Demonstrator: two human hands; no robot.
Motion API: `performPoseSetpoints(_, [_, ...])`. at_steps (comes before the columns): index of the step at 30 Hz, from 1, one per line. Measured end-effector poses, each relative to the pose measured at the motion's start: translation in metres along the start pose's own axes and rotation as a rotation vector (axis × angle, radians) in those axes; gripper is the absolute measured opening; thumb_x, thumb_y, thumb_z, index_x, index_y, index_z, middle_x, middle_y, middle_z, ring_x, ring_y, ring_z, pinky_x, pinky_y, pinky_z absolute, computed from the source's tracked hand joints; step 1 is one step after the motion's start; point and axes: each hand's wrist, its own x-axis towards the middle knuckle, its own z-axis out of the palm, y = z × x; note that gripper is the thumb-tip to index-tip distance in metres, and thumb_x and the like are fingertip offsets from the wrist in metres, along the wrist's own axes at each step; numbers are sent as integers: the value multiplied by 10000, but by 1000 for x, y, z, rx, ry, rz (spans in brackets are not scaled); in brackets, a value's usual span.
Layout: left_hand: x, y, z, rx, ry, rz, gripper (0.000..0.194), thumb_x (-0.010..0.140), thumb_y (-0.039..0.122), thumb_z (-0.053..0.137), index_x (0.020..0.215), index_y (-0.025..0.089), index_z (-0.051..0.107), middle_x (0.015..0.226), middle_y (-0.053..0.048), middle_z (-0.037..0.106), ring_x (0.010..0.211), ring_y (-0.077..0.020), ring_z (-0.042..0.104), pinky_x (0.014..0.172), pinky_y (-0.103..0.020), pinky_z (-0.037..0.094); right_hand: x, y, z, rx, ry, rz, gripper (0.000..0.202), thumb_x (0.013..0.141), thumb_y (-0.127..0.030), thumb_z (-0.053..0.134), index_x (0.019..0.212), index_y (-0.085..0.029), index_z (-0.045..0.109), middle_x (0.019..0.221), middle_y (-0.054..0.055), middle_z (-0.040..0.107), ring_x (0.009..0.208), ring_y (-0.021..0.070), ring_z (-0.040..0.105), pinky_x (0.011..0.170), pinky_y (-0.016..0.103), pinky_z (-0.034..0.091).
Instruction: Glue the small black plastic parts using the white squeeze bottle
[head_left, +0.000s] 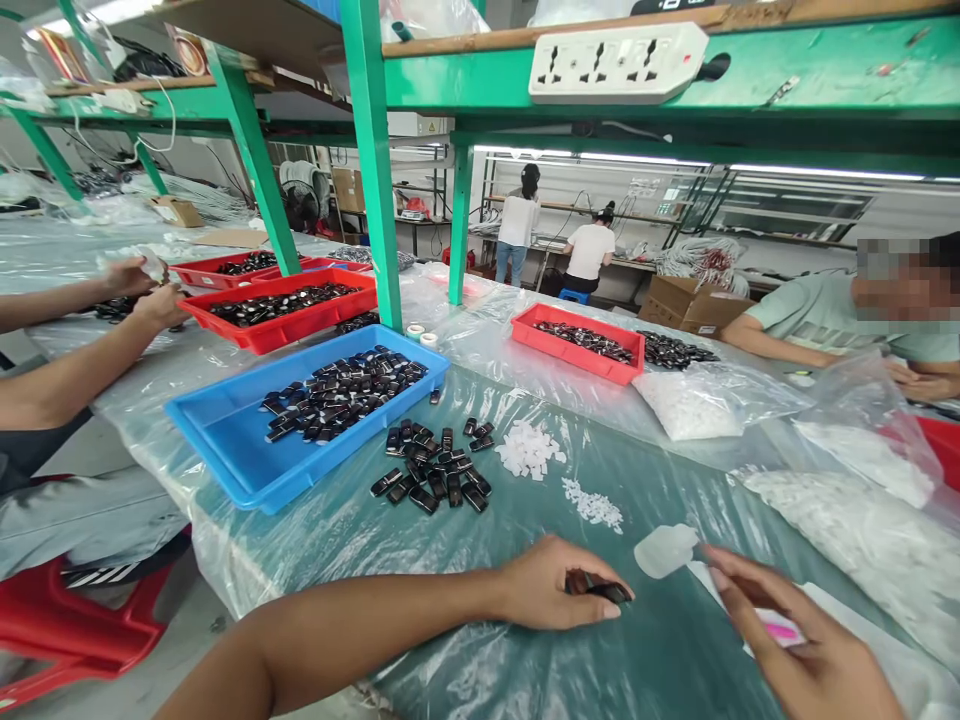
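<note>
Curling around black pieces (600, 590) is the left hand (544, 583); the right hand (802, 630) grips a translucent bottle (666, 551).

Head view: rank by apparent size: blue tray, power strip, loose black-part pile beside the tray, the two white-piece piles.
Largest to smallest:
1. Blue tray
2. Power strip
3. Loose black-part pile
4. White-piece pile nearer the black parts
5. Finer white-piece pile
</note>
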Motion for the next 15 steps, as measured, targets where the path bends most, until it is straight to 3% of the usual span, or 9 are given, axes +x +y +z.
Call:
performPoseSetpoints(2, [-2,0,1,0,-41,20,326,822,291,548,1116,175,626,998,-70,681,853,-180,648,706,-212,500,-3,-16,14,89,-186,11,381,723,-497,575,1045,-309,653,1038,19,678,871,218,653,464,197,489])
performPoseSetpoints(4, [-3,-2,2,15,-76,58,318,815,278,556,1102,165,634,985,-65,685,861,-175,648,745,-208,494,-3,-27,27,126,-347,-25,368,756,-477,557,1062,-295,644,1061,28,670,920,216,639,493,189,489])
performPoseSetpoints(7, [-5,-5,5,39,-116,130,306,806,259,564,1081,150,644,996,-60,685,864,-167,647,782,-196,484,5,-43,45,95,-474,-120,314,834,-416,473,1076,-294,632,1062,20,666,915,193,634,580,210,498])
performPoseSetpoints(11, [-7,-8,8,48,-177,182,306,819,253,544,1089,142,634,1012,-58,680,864,-158,649,783,-176,482,30,-68,72,-59,-414,-344,306,872,-276,397,1080,-293,620,1053,5,659,920,184,621,754,285,476])
performPoseSetpoints(15, [-7,-7,9,81,-184,210,293,810,234,556,1076,144,638,1005,-48,682,857,-151,650,788,-167,478,57,-78,110,-90,-347,-387,278,843,-222,419,1011,-265,637,1045,26,654,953,220,602,788,333,446])
